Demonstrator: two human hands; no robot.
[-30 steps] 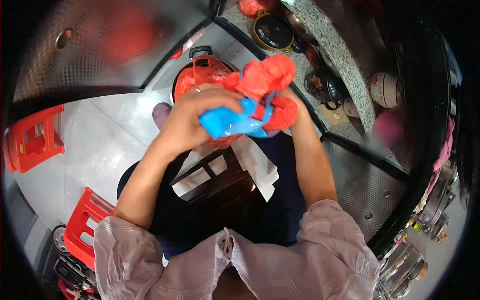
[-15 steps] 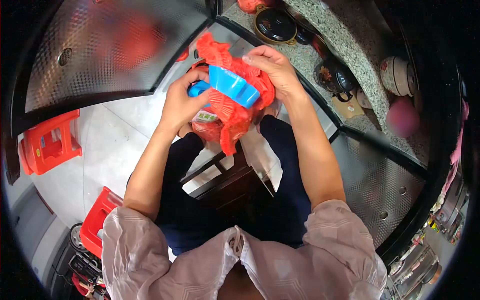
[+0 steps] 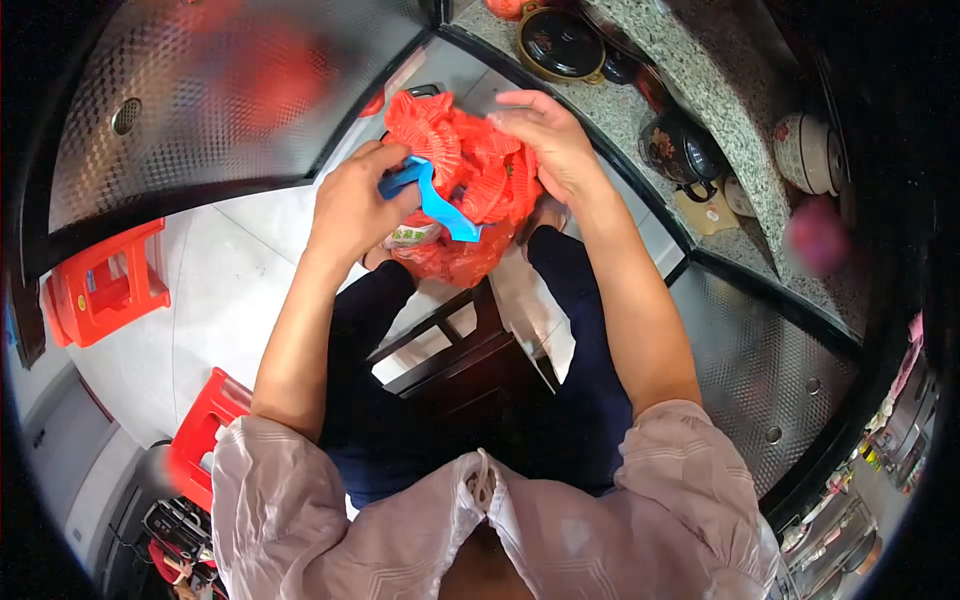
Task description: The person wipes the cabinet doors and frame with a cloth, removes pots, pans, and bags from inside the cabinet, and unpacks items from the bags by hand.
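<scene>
My left hand [image 3: 360,200] is closed, pinching one end of a blue plastic strip [image 3: 445,212] that bends down to the right. Behind and under the strip is a crumpled red plastic bag [image 3: 490,180] with gathered, pleated edges. A green-and-white printed label [image 3: 411,236] shows through the bag's lower left; the item bearing it is mostly hidden. At the bag's right side is my right hand [image 3: 550,145], thumb and fingers apart, nothing visibly held. The bag is low between my feet.
Dark lidded pots [image 3: 562,45] stand on a granite surface [image 3: 610,105] at the upper right. An open textured cabinet door [image 3: 230,110] is at the left, another panel [image 3: 760,370] at the right. Red stools [image 3: 110,285] stand on the tiled floor. A dark wooden piece [image 3: 470,370] lies between my legs.
The blue strip has turned and dropped, now bent and seen more edge-on. The red bag's loose edge has folded back toward the bag. My right fingers have parted from the bag's upper edge.
</scene>
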